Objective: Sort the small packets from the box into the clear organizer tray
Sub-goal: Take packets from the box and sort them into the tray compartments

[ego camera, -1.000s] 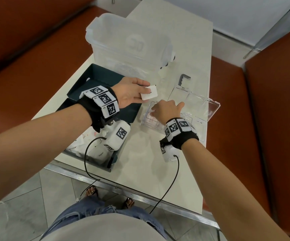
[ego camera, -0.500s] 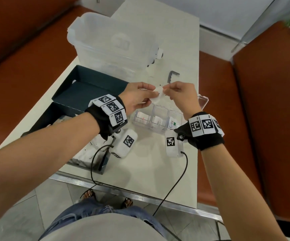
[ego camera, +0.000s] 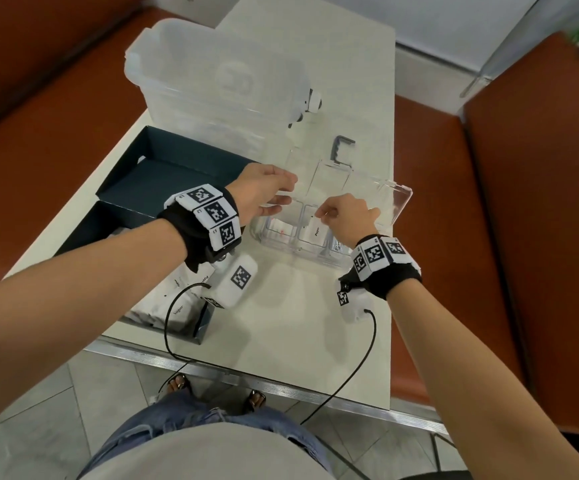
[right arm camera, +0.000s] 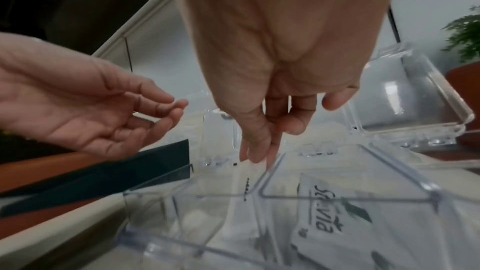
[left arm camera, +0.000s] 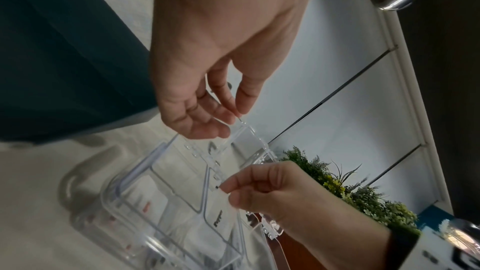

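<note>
The clear organizer tray (ego camera: 259, 234) sits mid-table with its lid (ego camera: 393, 199) swung open to the back. My right hand (ego camera: 318, 216) pinches a small white packet (ego camera: 317, 232) by its top edge, its lower part down in the middle compartment. In the right wrist view the fingertips (right arm camera: 255, 154) hold that packet (right arm camera: 242, 210) beside a Stevia packet (right arm camera: 327, 213) in the neighbouring compartment. My left hand (ego camera: 286, 194) hovers by the tray's back left corner, fingers relaxed and holding nothing (left arm camera: 207, 114). The dark box (ego camera: 163, 181) lies left, with several packets (ego camera: 173, 303) in its near part.
A large frosted plastic container (ego camera: 212, 81) stands at the back of the table behind the box. A small grey bracket (ego camera: 341, 147) lies behind the tray lid. Orange bench seats flank the table, and the table's front edge is close to my body.
Half a second ago both hands held the packet above the tray. The left hand has let go, and the right hand has lowered the packet into the middle compartment.
</note>
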Action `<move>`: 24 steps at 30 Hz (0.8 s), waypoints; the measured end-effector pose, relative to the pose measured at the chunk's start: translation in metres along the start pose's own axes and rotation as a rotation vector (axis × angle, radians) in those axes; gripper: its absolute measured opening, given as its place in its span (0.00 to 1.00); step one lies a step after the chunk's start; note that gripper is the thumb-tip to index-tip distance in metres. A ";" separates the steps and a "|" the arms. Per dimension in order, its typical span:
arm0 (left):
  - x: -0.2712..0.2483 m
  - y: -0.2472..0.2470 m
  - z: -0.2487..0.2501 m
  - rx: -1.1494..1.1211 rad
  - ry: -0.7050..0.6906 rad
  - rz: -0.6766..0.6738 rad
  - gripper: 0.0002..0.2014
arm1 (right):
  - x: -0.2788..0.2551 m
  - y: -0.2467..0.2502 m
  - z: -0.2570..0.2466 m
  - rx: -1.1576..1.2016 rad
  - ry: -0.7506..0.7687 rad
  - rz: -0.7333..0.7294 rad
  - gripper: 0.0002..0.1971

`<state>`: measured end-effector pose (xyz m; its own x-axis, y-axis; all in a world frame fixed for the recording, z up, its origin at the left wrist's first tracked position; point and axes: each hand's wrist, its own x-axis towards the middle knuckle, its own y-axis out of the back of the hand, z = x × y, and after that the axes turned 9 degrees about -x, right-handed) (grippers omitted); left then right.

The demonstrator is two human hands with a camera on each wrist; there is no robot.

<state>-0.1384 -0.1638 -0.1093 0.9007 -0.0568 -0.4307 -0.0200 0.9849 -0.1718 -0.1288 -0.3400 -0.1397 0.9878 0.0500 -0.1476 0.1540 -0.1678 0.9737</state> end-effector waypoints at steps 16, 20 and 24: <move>-0.019 0.008 0.003 -0.035 -0.010 0.013 0.05 | -0.002 -0.019 -0.009 -0.462 0.149 -0.096 0.12; -0.026 0.009 0.002 -0.065 -0.025 0.022 0.05 | -0.002 -0.017 -0.011 -0.480 0.144 -0.132 0.14; -0.034 0.010 -0.001 -0.090 -0.047 0.033 0.05 | -0.004 -0.014 -0.012 -0.477 0.150 -0.135 0.15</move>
<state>-0.1695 -0.1523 -0.0974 0.9182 -0.0149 -0.3959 -0.0871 0.9673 -0.2384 -0.1351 -0.3262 -0.1505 0.9402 0.1867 -0.2847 0.2171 0.3153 0.9238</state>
